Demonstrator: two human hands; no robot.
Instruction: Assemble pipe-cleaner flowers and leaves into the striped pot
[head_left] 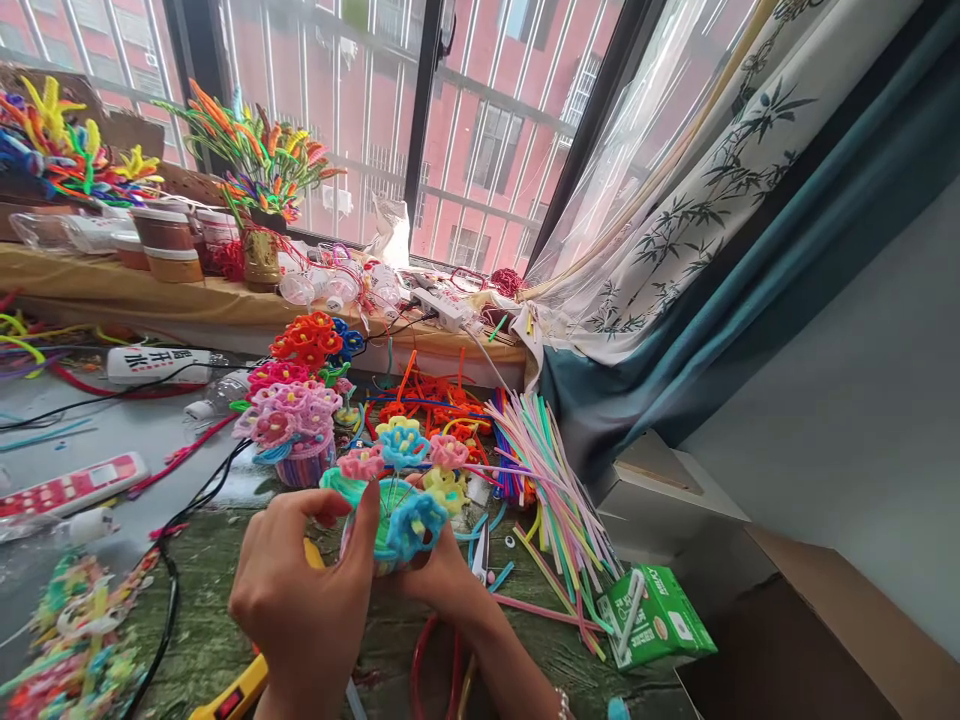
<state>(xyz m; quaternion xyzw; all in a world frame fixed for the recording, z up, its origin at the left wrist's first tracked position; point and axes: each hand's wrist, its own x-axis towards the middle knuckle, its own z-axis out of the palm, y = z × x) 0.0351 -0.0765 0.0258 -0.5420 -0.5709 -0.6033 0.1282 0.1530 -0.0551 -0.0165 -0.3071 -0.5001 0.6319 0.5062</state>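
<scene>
Item: light, soft teal-and-blue chenille-stem flower bunch (397, 525), right in front of the palms; left hand (296, 605) and right hand (442, 580) both grasping its base (springy stems, crushable petals); best held low, there.

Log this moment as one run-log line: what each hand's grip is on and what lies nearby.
left hand: grips pipe-cleaner flower bunch | right hand: against the bunch from below | nearby: loose pipe-cleaner stems, green drink carton

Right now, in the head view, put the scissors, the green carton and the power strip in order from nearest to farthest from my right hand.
1. Scissors: just right of your right hand.
2. Green carton: farther right, low in view.
3. Power strip: farthest, straight ahead, high in view.
</scene>
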